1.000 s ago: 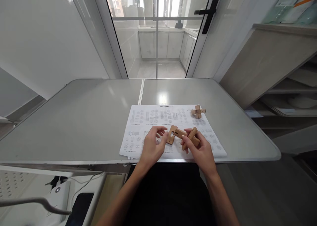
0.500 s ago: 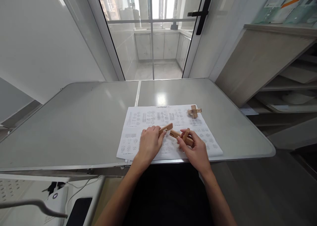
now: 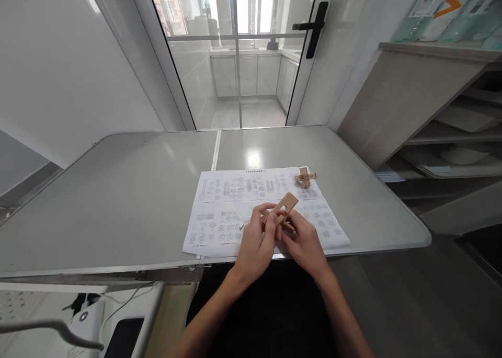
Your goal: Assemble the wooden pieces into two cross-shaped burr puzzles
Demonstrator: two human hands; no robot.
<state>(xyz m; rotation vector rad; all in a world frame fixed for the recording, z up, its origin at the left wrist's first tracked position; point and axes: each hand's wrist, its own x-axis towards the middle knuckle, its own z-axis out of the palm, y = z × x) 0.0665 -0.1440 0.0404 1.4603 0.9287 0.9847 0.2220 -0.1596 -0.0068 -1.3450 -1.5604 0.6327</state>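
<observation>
My left hand pinches a flat notched wooden puzzle piece that points up and to the right. My right hand is closed around other wooden bars, mostly hidden behind the fingers. Both hands meet over the near edge of a printed sheet full of small diagrams. A small assembled wooden cross lies on the sheet's far right corner, apart from both hands.
The sheet lies on a grey folding table with a seam down its middle. Glass doors stand beyond. Wooden shelves are at the right. A white device with cables sits low at the left.
The left hand lifted its notched piece off the sheet and brought it to the right hand. The hands, apart before, now touch. The view drifted slightly.
</observation>
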